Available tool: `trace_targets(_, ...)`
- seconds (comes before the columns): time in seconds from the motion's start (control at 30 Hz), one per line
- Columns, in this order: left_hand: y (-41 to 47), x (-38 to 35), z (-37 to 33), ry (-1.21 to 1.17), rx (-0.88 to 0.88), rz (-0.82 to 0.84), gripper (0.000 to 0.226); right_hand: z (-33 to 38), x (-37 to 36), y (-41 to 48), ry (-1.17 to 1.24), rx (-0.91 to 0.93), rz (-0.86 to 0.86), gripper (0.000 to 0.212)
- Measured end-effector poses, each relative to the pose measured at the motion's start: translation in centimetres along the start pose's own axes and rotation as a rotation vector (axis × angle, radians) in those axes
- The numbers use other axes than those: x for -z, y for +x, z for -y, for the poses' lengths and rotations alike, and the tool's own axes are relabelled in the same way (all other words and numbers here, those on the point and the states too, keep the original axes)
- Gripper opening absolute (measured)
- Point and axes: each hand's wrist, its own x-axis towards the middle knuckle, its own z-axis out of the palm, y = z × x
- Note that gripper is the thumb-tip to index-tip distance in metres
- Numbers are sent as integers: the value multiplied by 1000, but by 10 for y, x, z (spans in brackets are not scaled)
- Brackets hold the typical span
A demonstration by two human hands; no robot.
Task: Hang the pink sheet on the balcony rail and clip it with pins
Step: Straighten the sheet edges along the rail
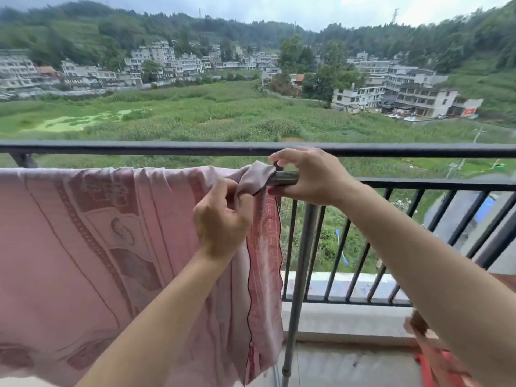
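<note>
A black metal railing (418, 150) with upright bars (360, 263) edges the balcony above a low concrete kerb (346, 319) and grey floor (349, 367). Beyond lie green fields (195, 118), pale multi-storey houses (418, 96), wooded hills (111, 26) and an overcast sky (279, 7) giving flat daylight.

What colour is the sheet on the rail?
Pink, with a darker pink woven pattern: sheet, head view.

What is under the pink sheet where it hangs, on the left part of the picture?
The pink sheet is draped over a horizontal bar; only the bar's end shows, held by the right hand. The rest of the bar and the railing bars behind are covered.
</note>
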Motion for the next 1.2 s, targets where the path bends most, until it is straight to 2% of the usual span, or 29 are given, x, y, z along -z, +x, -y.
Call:
trace_targets(0.07, 23, -6, -8, -91, -30, -92, 11, 1, 4, 15, 91, 91, 97, 64)
trace_targets(0.13, 46, -11, -16, -133, -52, -175, 13, 0, 5, 36, 347, 117, 235, 39)
trace_targets(0.2, 64, -13, -22, -116, -65, -182, 12, -4, 5, 60, 579, 116, 264, 12)
trace_targets(0.27, 77, -14, -27, -43, -47, -114, 10, -10, 3, 83, 721, 89, 220, 16)
trace_targets(0.4, 97, -11, -36, 114, -4, 30, 4, -17, -13, 111, 986, 98, 241, 14)
trace_targets(0.47, 106, -7, -39, 221, -46, 11, 7, -21, -29, 117, 860, 226, 86, 21)
trace_targets(0.53, 108, -2, -43, 421, -121, -55, 14, -25, -40, 123, 612, 426, -181, 31)
trace_targets(0.6, 101, -1, -53, 584, -169, -70, 18, -30, -45, 128, 508, 565, -311, 40)
trace_targets(0.67, 88, 1, -63, 781, -219, -44, 23, -36, -52, 135, 507, 643, -298, 58)
trace_targets(0.73, 68, 0, -72, 969, -206, 1, 42, -43, -63, 137, 533, 708, -226, 65)
trace_targets(0.8, 43, -3, -75, 1104, -128, 32, 52, -48, -77, 134, 531, 777, -148, 59)
trace_targets(0.9, 7, -5, -75, 1286, -124, 62, 42, -58, -97, 123, 456, 797, -117, 35)
trace_targets(0.97, -13, -1, -78, 1391, -52, 99, 38, -64, -103, 116, 454, 739, -52, 25)
trace_targets(1.0, -21, 1, -81, 1447, 11, 132, 33, -65, -101, 113, 471, 707, 48, 16)
trace_targets(1.03, -28, 3, -84, 1512, 122, 161, 31, -66, -97, 113, 475, 682, 181, 7)
trace_targets(1.13, -29, 9, -100, 1493, 724, 207, 35, -65, -76, 123, 350, 744, 523, 21)
trace_targets(1.17, -24, 11, -107, 1415, 860, 211, 33, -66, -68, 127, 302, 752, 561, 20)
trace_targets(1.2, -17, 12, -114, 1330, 868, 141, 33, -70, -58, 132, 297, 735, 538, 20)
